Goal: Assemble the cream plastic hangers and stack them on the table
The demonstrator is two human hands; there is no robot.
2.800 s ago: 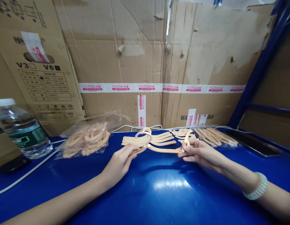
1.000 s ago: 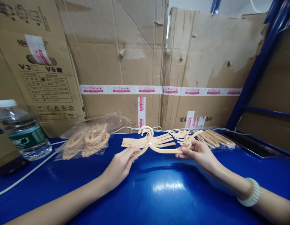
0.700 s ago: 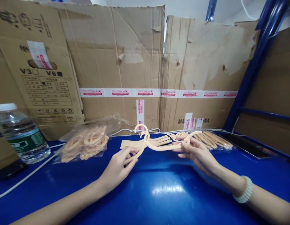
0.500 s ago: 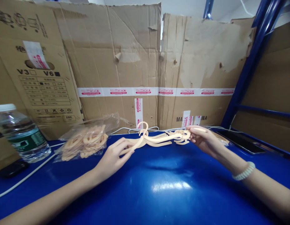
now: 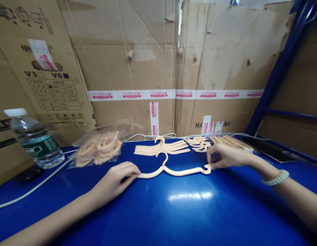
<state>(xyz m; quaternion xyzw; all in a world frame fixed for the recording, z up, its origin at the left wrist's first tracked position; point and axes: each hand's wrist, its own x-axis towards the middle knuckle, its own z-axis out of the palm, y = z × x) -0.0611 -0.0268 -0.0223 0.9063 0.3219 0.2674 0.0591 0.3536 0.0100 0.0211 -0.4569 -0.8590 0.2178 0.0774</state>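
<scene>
A cream plastic hanger (image 5: 182, 172) lies low over the blue tabletop, its hook pointing away from me. My left hand (image 5: 123, 176) pinches the tip of its left arm. At the right end, the fingers of my right hand (image 5: 223, 157) are closed on a small curved hook piece (image 5: 207, 169), which meets the end of the hanger's right arm. Just behind is a stack of similar hangers (image 5: 150, 149) with their hooks together. Several loose hook pieces (image 5: 199, 143) lie to the right of that stack.
Clear bags hold cream rings (image 5: 107, 145) on the left and cream rods (image 5: 231, 141) on the right. A water bottle (image 5: 37, 143) and a black object (image 5: 28, 173) stand at far left. A dark phone (image 5: 269, 150) lies at right. Cardboard (image 5: 130, 75) walls the back; a white cable (image 5: 32, 193) crosses the left.
Both hands have brought the hanger down and closer to me, away from the stack behind. The hanger now shows flat and whole, and the view has tilted downward slightly.
</scene>
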